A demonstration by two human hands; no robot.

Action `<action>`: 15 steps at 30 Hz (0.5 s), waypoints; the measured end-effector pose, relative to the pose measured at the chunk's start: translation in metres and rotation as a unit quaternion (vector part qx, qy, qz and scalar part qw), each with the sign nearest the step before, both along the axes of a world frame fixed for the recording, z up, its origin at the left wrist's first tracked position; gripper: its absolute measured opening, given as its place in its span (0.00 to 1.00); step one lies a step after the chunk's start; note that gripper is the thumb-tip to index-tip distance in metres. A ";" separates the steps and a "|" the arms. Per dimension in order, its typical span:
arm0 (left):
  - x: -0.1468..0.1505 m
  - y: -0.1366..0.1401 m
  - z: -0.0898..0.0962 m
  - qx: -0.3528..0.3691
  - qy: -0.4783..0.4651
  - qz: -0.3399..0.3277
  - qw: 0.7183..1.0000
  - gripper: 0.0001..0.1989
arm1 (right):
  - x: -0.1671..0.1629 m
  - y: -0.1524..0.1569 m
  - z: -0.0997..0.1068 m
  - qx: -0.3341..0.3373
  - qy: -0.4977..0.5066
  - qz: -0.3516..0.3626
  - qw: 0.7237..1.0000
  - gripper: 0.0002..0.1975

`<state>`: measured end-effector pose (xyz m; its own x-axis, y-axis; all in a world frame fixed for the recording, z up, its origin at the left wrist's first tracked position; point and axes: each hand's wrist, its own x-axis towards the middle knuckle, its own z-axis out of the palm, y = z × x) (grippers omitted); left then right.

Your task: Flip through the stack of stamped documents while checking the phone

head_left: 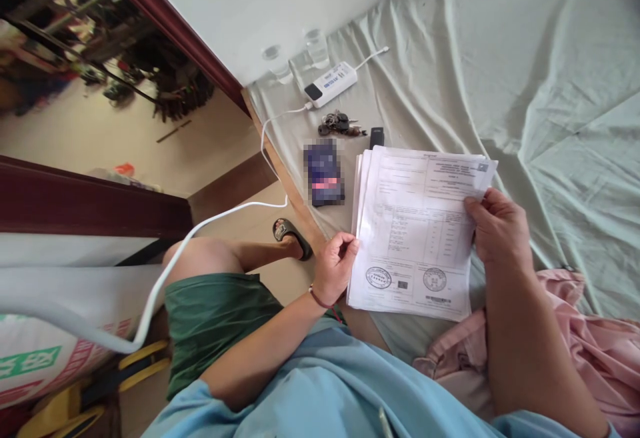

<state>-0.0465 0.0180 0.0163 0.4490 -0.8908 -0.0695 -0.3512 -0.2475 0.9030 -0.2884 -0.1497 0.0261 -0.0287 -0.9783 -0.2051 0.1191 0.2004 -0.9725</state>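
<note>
A stack of printed papers (415,225) is held up over the cloth-covered surface, its top sheet bearing a table and two round stamps. My left hand (334,268) pinches the stack's left edge, fingers curled. On the opposite edge, my right hand (501,230) grips the sheets, thumb on top and fingers mostly hidden underneath. Several page edges fan out slightly at the left. Just beyond the stack, a small black object (377,137) is partly covered by it. A pixelated dark blue item (324,173) lies left of the papers.
A key bunch (340,123) and a white power bank (331,83) with a cable lie farther back. Two clear cups (316,48) (277,63) stand by the wall. Pink cloth (595,345) lies at right. A white cable (200,228) crosses the left side. A doorway is at upper left.
</note>
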 end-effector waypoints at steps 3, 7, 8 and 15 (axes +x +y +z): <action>0.000 0.000 -0.002 -0.007 0.006 -0.001 1.000 0.13 | 0.000 0.000 0.002 -0.005 0.010 -0.002 1.000 0.11; 0.000 -0.001 -0.001 -0.011 0.022 0.006 1.000 0.13 | 0.000 0.000 0.002 -0.025 0.010 -0.020 0.999 0.11; -0.001 -0.001 -0.001 -0.011 0.029 0.006 1.000 0.14 | 0.000 0.000 0.003 -0.026 0.009 -0.027 0.999 0.10; -0.001 -0.001 0.001 -0.009 0.029 0.014 0.999 0.14 | 0.000 -0.002 0.001 -0.028 0.014 -0.043 0.999 0.10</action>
<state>-0.0475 0.0175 0.0168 0.4691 -0.8795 -0.0802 -0.2921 -0.2403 0.9257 -0.2886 -0.1515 0.0272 -0.1183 -0.9819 -0.1476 0.1058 0.1353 -0.9851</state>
